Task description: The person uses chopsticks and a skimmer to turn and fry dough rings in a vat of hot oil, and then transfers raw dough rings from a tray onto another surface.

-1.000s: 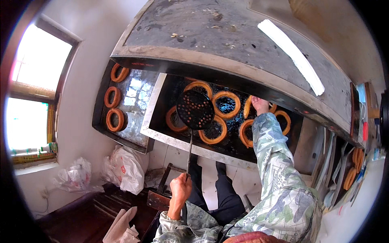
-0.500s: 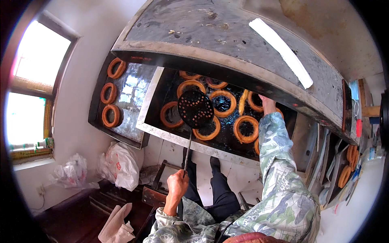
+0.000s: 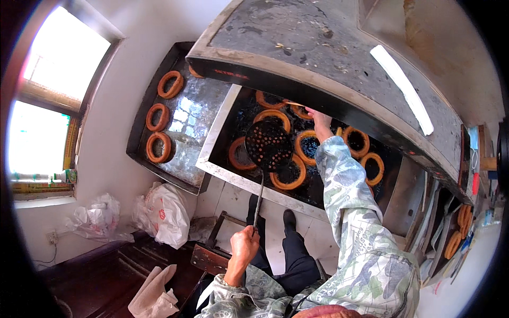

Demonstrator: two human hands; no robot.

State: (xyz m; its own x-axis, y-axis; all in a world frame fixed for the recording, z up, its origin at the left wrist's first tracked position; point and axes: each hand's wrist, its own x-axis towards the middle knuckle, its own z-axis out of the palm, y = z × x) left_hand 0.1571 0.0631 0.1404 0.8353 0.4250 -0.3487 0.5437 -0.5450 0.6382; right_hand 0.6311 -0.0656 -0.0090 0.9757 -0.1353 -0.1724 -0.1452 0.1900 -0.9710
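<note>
My left hand is wrapped round the long handle of a black perforated skimmer. The skimmer's round head is over the left part of a dark oil-filled fryer, among brown fried dough rings. My right hand is closed at the fryer's far side, and a thin pale stick points left from its fingers, close to a far dough ring. Another dough ring floats by the near edge. My right sleeve hides part of the oil, and the stick's other end is hidden in my hand.
A metal tray with several dough rings stands left of the fryer. A grey counter overhangs the far side, with a white strip on it. Plastic bags stand at lower left, near a wooden stool.
My right hand has moved left along the fryer's far side, and the thin stick now shows. The view has shifted slightly. My left hand still holds the skimmer in the oil's left part.
</note>
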